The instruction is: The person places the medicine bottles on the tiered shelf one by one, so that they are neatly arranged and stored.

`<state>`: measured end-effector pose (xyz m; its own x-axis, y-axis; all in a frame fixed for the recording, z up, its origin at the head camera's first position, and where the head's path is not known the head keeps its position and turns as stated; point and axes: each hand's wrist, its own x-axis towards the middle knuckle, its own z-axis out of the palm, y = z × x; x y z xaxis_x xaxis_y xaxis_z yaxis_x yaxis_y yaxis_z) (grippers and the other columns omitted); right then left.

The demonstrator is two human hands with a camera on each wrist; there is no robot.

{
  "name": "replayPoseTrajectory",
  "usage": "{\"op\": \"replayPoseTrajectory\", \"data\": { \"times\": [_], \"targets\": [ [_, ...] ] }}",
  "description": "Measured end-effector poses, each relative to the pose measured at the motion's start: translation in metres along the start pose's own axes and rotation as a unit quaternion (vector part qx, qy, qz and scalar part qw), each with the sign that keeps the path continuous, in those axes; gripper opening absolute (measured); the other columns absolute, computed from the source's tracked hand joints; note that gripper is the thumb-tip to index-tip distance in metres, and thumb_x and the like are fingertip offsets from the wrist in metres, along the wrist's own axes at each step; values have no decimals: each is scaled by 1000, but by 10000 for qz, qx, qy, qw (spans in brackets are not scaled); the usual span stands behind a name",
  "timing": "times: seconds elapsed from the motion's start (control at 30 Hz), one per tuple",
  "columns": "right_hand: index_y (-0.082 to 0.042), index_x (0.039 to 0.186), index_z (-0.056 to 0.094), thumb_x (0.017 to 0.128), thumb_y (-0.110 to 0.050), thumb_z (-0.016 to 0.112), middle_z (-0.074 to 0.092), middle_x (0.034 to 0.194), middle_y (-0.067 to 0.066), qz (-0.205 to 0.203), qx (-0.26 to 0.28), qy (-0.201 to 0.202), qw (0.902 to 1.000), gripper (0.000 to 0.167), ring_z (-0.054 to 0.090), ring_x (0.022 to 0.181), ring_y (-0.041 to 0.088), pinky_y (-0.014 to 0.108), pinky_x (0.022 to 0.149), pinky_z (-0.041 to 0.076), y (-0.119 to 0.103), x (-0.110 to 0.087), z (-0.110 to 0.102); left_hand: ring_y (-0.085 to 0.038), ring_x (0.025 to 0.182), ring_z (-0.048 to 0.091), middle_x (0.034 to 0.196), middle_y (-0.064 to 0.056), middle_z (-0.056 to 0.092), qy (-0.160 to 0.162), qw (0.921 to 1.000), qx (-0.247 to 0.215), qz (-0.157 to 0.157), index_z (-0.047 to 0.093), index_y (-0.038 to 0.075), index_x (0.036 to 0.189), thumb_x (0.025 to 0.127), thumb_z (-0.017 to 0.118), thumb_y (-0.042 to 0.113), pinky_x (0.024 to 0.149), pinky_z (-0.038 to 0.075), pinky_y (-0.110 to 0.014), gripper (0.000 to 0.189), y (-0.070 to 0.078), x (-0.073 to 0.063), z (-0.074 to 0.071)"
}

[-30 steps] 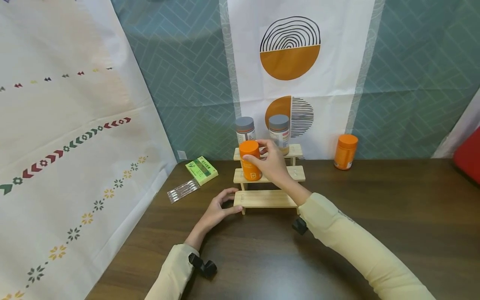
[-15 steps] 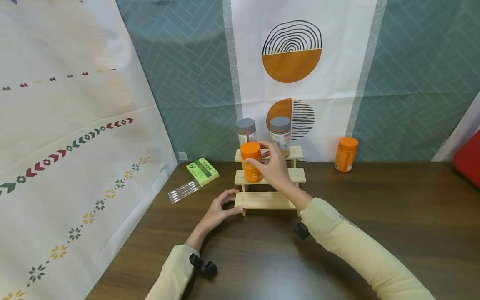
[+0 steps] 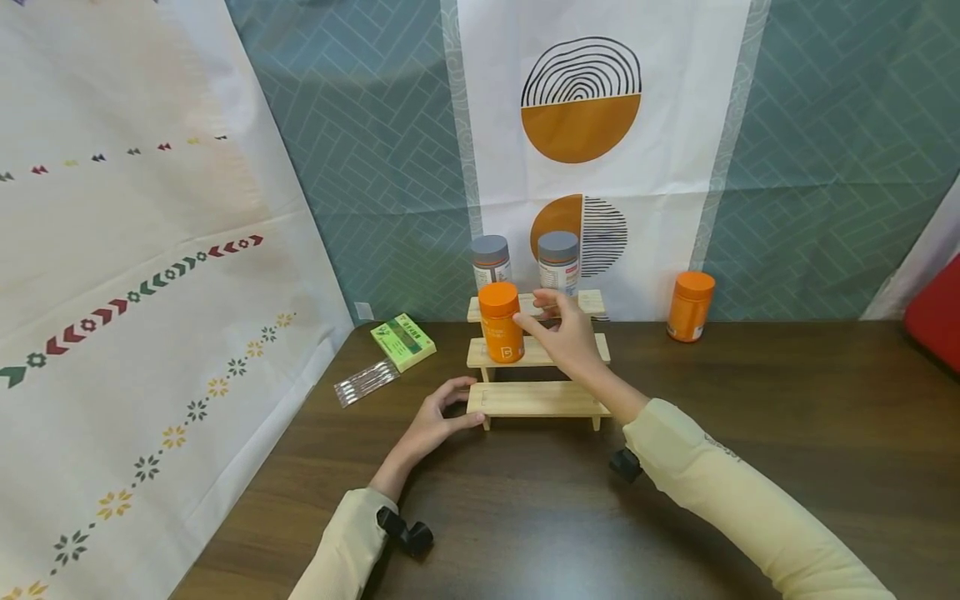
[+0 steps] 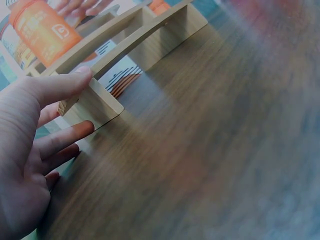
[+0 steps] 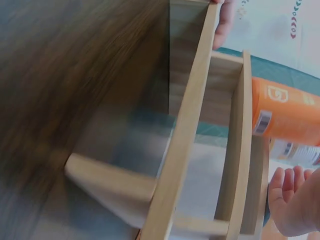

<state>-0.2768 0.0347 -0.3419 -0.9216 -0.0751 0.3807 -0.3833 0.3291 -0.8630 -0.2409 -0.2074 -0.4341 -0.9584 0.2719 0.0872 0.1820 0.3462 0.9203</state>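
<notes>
A three-step wooden display stand (image 3: 534, 399) sits on the table. An orange bottle (image 3: 502, 327) with an orange lid stands upright at the left of its middle step. My right hand (image 3: 572, 340) is just right of this bottle, thumb and fingers parted and holding nothing. In the right wrist view, a gap shows between the bottle (image 5: 285, 110) and the fingers (image 5: 288, 181). My left hand (image 3: 433, 427) grips the left end of the lowest step, thumb (image 4: 75, 81) on its front edge. Two grey-lidded bottles, one left (image 3: 491, 258) and one right (image 3: 558, 260), stand on the top step.
Another orange bottle (image 3: 691, 307) stands at the back right of the dark wooden table (image 3: 787, 417). Left of the stand lie a green and yellow box (image 3: 403, 342) and a clear pack of cotton swabs (image 3: 367, 382). A red object (image 3: 937, 308) is at the right edge.
My right hand has let go of the orange bottle on the middle step and drawn back slightly to the right. The bottle stays in place, and my left hand keeps its grip on the stand.
</notes>
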Motion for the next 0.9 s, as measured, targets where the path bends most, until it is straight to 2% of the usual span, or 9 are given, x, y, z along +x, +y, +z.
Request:
{"op": "replayPoseTrajectory", "data": {
  "times": [0.17,0.33,0.63,0.7,0.8,0.9],
  "targets": [
    [-4,129,56,91,-28,69,64,121,17,-177,-114,147,9997,47,60,104,27,33,88,48,9,-2,-15,-31,122,56,128,-19,64,47,10000,-15,-10,51,10,137,86,73,14,108,35,-52,55,2,0,0],
    [-6,123,61,92,-29,69,66,111,14,-223,-333,372,9985,39,57,93,20,18,74,42,22,-4,-34,-28,121,57,125,-17,66,91,10000,34,11,51,10,136,86,73,15,106,36,-49,55,1,0,0],
    [0,123,60,93,-28,66,66,111,19,-25,-609,776,9951,41,58,94,22,12,76,40,42,-1,-68,-28,121,58,124,-15,67,176,9998,15,-64,52,11,135,84,75,13,106,36,-48,56,1,-2,-1],
    [1,122,60,93,-28,66,66,111,21,-32,-665,880,9939,42,58,91,16,11,75,40,45,1,-76,-28,122,57,125,-15,66,146,9999,-30,-75,52,11,135,84,75,13,107,34,-48,56,1,-2,-1],
    [2,121,61,93,-27,66,67,110,22,-44,-794,1054,9912,41,53,85,1,9,71,39,50,2,-88,-29,121,58,125,-16,66,85,10000,30,-27,52,11,136,85,75,14,107,35,-48,56,1,-1,0],
    [2,121,62,93,-30,65,67,111,22,60,-966,1188,9882,42,50,82,-6,7,70,38,54,3,-102,-29,121,58,125,-17,66,34,10000,23,2,51,10,136,85,74,14,107,35,-48,56,1,0,1]
  ]
}}
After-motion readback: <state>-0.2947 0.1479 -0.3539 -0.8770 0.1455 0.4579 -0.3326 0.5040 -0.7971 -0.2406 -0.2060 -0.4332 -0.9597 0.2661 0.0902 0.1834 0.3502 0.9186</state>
